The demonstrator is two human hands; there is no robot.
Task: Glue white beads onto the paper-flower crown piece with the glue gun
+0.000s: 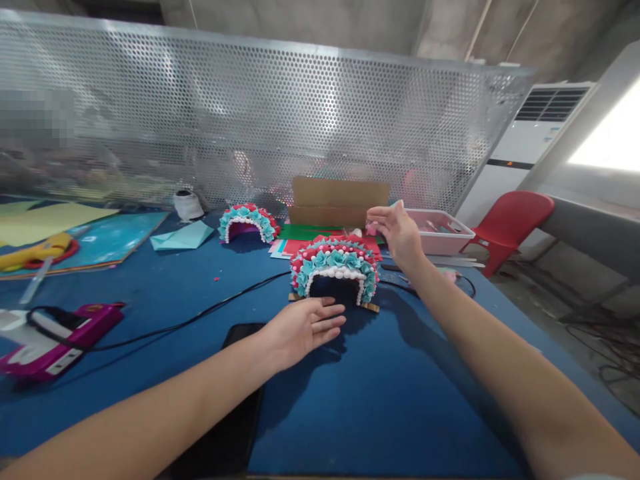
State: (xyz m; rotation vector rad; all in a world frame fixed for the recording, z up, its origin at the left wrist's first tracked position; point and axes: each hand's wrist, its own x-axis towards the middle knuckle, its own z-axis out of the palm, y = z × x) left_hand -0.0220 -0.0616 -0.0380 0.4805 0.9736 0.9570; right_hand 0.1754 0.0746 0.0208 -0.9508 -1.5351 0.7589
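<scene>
An arch-shaped ornament [336,259] stands on the blue table, covered in red and teal paper flowers with white beads along its front edge. Just in front of its opening is my left hand [305,330], palm turned up and fingers stretched out, holding nothing. My right hand [400,233] is raised behind and to the right of the ornament, its fingers extended and apart from it. A speck of pale teal shows at the right fingertips; what it is I cannot make out. Under the arch's ends lie small wooden strips [370,307].
A similar arch [249,224] stands farther left. Behind are a cardboard box [340,200], coloured paper and a pink tray [445,241]. At left lie yellow-handled scissors [35,253] and a magenta power strip [65,343], its black cable [200,313] crossing the table. A dark flat object [220,427] lies under my left forearm.
</scene>
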